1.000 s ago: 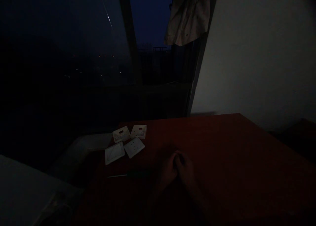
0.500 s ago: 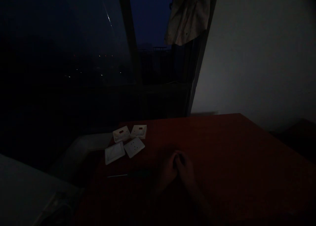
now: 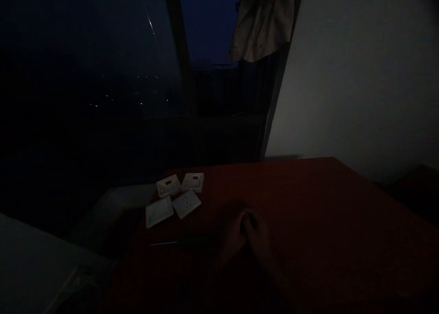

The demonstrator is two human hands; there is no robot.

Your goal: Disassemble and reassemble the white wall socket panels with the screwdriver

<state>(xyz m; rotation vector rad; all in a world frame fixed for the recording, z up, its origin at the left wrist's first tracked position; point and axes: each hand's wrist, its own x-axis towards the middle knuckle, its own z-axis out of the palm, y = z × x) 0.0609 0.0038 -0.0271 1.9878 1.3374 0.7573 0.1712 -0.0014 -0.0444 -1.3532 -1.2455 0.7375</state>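
My left hand (image 3: 234, 231) and my right hand (image 3: 258, 232) rest together on the red-brown table (image 3: 308, 199), their fingers curled in and touching at the tips. In this dim light I cannot make out whether anything is between them. Left of my hands lies a screwdriver (image 3: 194, 240) with a dark green handle, its thin shaft pointing left. Beyond it are a white socket faceplate (image 3: 186, 204) with pin holes and a flat white plate with a raised rim (image 3: 159, 211). Behind these stand two open white mounting boxes (image 3: 168, 186), close together.
A dark window (image 3: 137, 121) with distant lights rises behind the table. Cloth (image 3: 262, 25) hangs at its upper right. A pale wall (image 3: 350, 85) stands to the right, and a pale ledge (image 3: 133, 196) runs beyond the table's left edge.
My hands and the things on the table stay where they were. Only the camera view shifts very slightly, and the screwdriver handle shows a little more clearly.
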